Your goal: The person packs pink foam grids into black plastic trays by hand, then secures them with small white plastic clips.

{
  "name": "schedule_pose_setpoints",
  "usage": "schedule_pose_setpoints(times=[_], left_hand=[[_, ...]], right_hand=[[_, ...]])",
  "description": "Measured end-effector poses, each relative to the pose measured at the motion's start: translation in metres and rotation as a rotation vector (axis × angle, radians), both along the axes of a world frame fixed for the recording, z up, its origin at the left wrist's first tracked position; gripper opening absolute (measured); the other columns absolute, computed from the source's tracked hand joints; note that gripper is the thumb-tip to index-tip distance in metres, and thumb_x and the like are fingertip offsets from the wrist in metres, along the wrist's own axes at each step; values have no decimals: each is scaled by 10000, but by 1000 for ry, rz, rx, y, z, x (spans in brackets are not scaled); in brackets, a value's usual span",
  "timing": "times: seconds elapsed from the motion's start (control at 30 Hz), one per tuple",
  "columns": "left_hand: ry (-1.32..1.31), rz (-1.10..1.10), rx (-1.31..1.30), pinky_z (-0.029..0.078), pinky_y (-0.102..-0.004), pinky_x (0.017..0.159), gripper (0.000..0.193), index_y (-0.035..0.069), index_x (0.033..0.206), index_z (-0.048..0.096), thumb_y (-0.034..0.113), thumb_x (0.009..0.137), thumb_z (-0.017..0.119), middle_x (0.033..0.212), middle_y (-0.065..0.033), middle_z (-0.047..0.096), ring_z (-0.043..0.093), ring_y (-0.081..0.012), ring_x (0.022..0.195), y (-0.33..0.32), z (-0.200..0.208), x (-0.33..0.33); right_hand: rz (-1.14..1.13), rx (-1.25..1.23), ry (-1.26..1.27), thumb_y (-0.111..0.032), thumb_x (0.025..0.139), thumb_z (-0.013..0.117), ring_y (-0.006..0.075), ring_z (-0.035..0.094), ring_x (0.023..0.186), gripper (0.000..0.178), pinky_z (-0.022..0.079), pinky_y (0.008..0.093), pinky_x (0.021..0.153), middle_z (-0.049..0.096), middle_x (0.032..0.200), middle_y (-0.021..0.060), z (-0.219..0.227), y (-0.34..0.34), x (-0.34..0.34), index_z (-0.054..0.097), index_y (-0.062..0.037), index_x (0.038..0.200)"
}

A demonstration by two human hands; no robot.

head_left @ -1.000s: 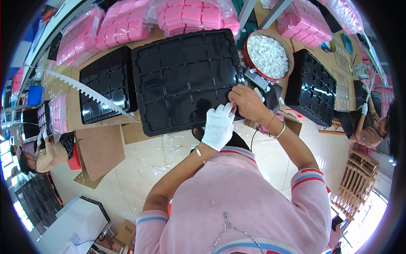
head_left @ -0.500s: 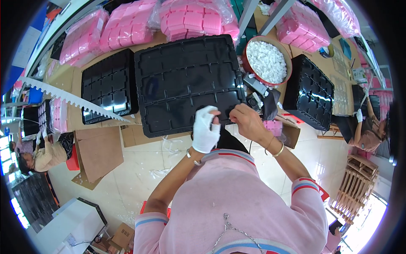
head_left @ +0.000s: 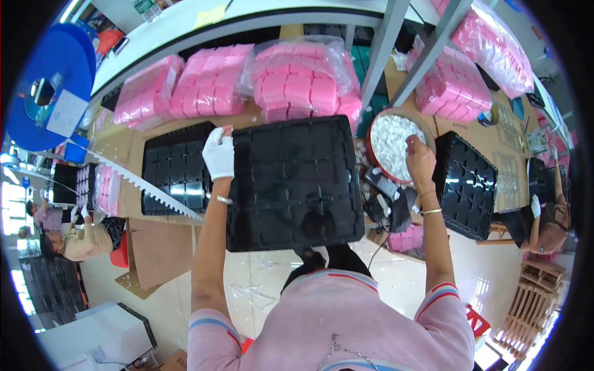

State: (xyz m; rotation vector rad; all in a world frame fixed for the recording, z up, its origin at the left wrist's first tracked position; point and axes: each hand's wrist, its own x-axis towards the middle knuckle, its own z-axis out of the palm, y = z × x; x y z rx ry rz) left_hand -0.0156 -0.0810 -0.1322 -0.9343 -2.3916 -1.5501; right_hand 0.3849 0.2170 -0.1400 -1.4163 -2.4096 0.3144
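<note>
A brown-topped table [head_left: 131,179] spans the scene, with a row of plastic-wrapped pink packs [head_left: 294,80] along its far side. In front of them, the big black tray [head_left: 294,179] lies centrally, its near edge jutting past the table toward the person. Smaller black trays sit either side: the left tray [head_left: 176,164] just beside it, the right tray [head_left: 467,185] beyond a round bowl [head_left: 427,128]. The gloved left hand [head_left: 219,154] is at the big tray's upper left edge, fingers curled; whether they grip it I cannot tell. The bare right hand [head_left: 421,164] reaches into the bowl, fingers bent together at small white pieces [head_left: 393,139]; whether they pinch any is unclear.
</note>
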Motion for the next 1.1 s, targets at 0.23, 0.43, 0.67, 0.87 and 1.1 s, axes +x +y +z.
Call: schedule_pose_setpoints(times=[0.23, 0.43, 0.67, 0.87, 1.1], left_hand=[[-79, -237, -101, 543, -335, 734, 223, 58, 1021, 787, 47, 871, 622, 871, -102, 749, 696, -184, 788, 118, -57, -88], [-1023, 107, -321, 525, -448, 723, 261, 143, 1201, 657, 231, 956, 651, 1078, -71, 692, 659, -266, 796, 178, -114, -150], [-1142, 184, -422, 531, -509, 694, 397, 95, 1078, 695, 468, 959, 631, 978, -142, 707, 699, -349, 791, 192, -158, -191], [-21, 172, -720, 576, -490, 717, 377, 41, 956, 772, 383, 934, 615, 954, -212, 747, 733, -413, 852, 202, -103, -133], [483, 139, -660, 563, -477, 729, 237, 90, 864, 756, 271, 907, 609, 884, -168, 735, 717, -385, 834, 134, 8, -109]], right_hand=[[408, 185, 382, -74, 869, 662, 384, 683, 838, 136, 559, 460, 744, 702, 890, 158, -17, 36, -138, 762, -87, 961], [575, 195, 406, -204, 802, 816, 328, 636, 1004, 327, 538, 433, 878, 672, 974, 105, -52, 63, -220, 744, -78, 1095], [616, 132, 475, -155, 820, 801, 313, 653, 970, 196, 545, 417, 844, 683, 960, 106, -77, 84, -242, 773, -62, 991], [531, -12, 494, -121, 844, 765, 326, 676, 905, 83, 560, 418, 820, 707, 947, 123, -64, 95, -222, 787, -56, 890], [632, 147, 589, -57, 862, 729, 337, 675, 884, 74, 557, 411, 797, 698, 941, 136, 22, 46, -218, 782, -34, 907]])
